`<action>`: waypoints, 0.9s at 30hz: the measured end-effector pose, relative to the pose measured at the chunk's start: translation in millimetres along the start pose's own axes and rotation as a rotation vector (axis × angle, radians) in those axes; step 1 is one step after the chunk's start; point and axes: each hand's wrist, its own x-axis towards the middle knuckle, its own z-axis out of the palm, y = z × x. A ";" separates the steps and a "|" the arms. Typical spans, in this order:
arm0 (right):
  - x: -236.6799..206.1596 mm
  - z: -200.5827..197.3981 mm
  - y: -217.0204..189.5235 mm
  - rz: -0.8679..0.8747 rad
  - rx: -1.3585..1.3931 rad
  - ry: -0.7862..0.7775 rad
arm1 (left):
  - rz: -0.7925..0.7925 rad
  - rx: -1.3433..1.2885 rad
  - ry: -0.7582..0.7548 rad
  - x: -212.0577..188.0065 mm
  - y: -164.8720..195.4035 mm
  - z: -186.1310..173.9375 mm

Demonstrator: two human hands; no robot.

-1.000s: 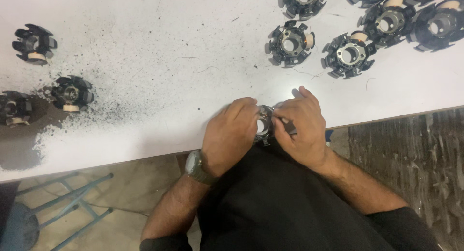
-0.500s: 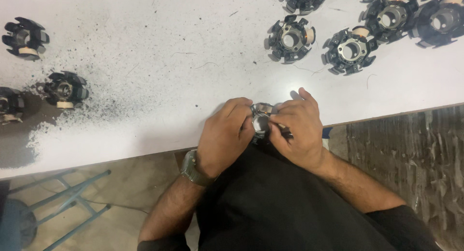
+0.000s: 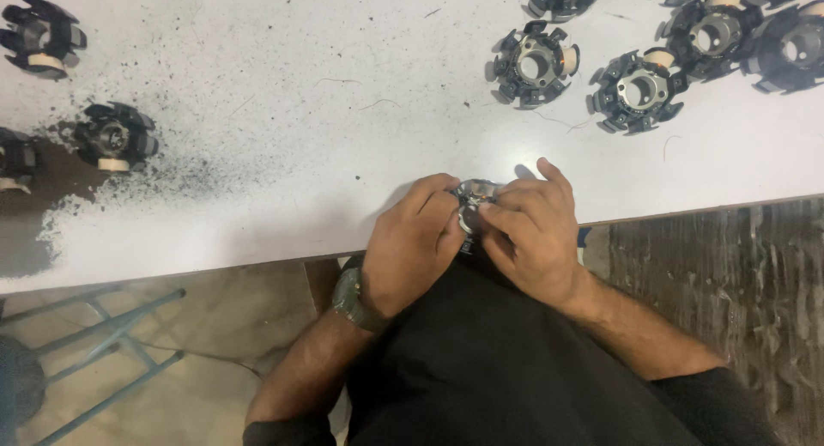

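1. Left hand (image 3: 410, 248) and right hand (image 3: 532, 231) together clasped a small metal part (image 3: 473, 197) at the white table's (image 3: 300, 111) near edge
2. Black toothed cores (image 3: 532, 64) lay far right
3. Dark dust (image 3: 163, 175) speckled the left

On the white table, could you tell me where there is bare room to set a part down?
The widest bare patch on the white table lies mid-table, between the black grit on the left and the round stator parts at top right. The right corner is crowded. Both hands, left hand and right hand, occupy the near edge.
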 end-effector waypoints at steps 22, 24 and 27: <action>8.8 -22.0 31.5 0.171 0.034 0.131 | -0.171 0.799 0.117 -23.2 -112.0 -186.8; 9.4 -23.5 29.7 0.176 0.037 0.128 | -0.288 0.600 0.040 -5.5 -110.4 -155.9; 12.1 -23.3 30.5 0.179 0.024 0.143 | -0.209 0.402 0.076 2.4 -95.6 -107.7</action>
